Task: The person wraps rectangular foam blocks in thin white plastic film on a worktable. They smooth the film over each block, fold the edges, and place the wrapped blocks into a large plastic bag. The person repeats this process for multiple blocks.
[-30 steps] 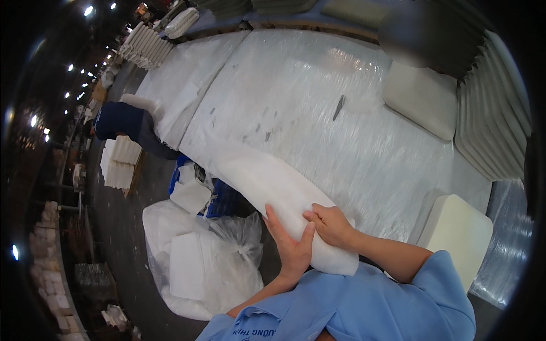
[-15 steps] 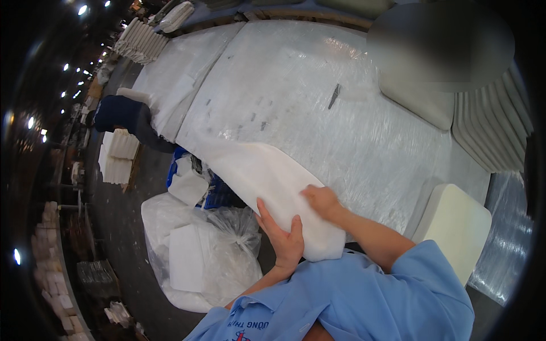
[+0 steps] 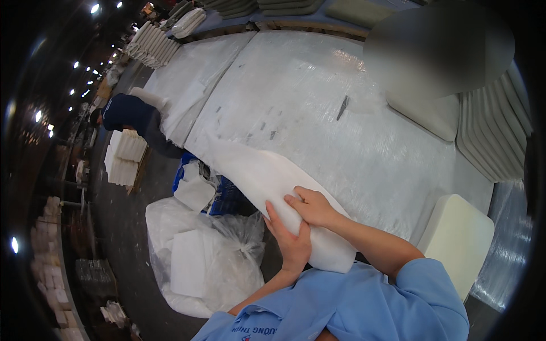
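Observation:
A long white padded cushion lies slantwise over the near edge of the table, its near end against my blue shirt. My left hand holds its left side, with long fingers along the padding and the thumb toward the middle. Lying across the top, my right hand has its fingers bent and pressed into the white surface near the left thumb. The undersides of both hands are hidden, as is any seam between them.
A film-covered table extends ahead. Grey cushions are stacked at right, beside a cream cushion. On the floor at left lie a clear plastic bag and a blue crate. A person bends at far left.
My right hand has shifted left along the cushion, closer to my left hand. The left thumb has drawn nearer its fingers. The whole view has dropped slightly.

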Tool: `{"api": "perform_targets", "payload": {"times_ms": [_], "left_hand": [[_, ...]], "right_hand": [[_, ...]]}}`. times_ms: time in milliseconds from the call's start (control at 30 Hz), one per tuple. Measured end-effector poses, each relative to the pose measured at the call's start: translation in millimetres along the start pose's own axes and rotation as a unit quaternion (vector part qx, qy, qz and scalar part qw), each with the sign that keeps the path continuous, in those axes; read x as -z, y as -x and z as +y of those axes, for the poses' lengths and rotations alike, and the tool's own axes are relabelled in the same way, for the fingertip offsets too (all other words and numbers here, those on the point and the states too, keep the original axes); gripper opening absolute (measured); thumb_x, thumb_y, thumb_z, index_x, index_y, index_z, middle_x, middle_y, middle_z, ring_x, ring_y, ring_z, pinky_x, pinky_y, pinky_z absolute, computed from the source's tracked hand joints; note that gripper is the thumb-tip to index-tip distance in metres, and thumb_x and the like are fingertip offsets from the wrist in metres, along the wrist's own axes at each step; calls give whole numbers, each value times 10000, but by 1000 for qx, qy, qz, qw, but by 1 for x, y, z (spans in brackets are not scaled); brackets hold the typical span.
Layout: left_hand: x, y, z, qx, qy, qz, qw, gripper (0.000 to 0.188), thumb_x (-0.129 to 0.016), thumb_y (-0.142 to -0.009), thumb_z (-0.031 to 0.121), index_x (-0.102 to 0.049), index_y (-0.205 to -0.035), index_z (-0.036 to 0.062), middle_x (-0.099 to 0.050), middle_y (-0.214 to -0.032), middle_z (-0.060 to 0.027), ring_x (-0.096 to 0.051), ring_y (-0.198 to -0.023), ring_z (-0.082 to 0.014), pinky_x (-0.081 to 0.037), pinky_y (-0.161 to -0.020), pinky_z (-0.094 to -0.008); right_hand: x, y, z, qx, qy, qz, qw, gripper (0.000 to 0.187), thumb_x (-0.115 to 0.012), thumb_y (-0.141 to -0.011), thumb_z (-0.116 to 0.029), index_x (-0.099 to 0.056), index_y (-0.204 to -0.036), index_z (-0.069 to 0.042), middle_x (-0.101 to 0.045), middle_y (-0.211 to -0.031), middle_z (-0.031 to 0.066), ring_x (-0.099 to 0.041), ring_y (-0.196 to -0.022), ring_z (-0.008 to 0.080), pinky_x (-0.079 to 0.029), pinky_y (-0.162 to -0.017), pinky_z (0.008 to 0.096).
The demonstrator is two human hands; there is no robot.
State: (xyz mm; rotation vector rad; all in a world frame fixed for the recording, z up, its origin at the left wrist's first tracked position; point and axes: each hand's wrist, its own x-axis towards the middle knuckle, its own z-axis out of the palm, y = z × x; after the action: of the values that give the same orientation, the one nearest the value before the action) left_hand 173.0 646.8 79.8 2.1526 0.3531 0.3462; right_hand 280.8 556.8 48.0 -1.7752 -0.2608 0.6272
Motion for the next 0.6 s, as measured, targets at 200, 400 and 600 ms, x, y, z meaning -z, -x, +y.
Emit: {"api": "perform_targets", "payload": {"times_ms": [200,400,600], "left_hand": [[15,-10,2,33,132,-31,990,955,-641,-929,40,-8,-1644,27,-222,-1607,-270,-299,-1476,-389,-243,-1227,-471],[22,-56,-29,66,125,49,989,898,-637,-938,32,-79,-1642,11,-223,-1626,-283,-303,-1486,-387,-251,-1229,-450],[18,-59,-33,31,8,38,999,941,-662,-903,71,-89,-1649,46,-308,-1525,-311,-370,-1410,-437,-291,-1195,-483]], "right_hand": [[-5,-14,9,82,11,42,996,420,-582,-1032,-370,-635,-811,-17,-637,-726,191,-599,-664,329,-471,-652,436],[-21,-15,29,125,87,21,988,426,-553,-1036,-365,-664,-813,-20,-688,-817,228,-652,-774,436,-503,-725,497],[-9,-51,91,59,124,103,985,415,-569,-1028,-355,-656,-803,-17,-688,-809,235,-651,-770,460,-514,-740,509]]}}
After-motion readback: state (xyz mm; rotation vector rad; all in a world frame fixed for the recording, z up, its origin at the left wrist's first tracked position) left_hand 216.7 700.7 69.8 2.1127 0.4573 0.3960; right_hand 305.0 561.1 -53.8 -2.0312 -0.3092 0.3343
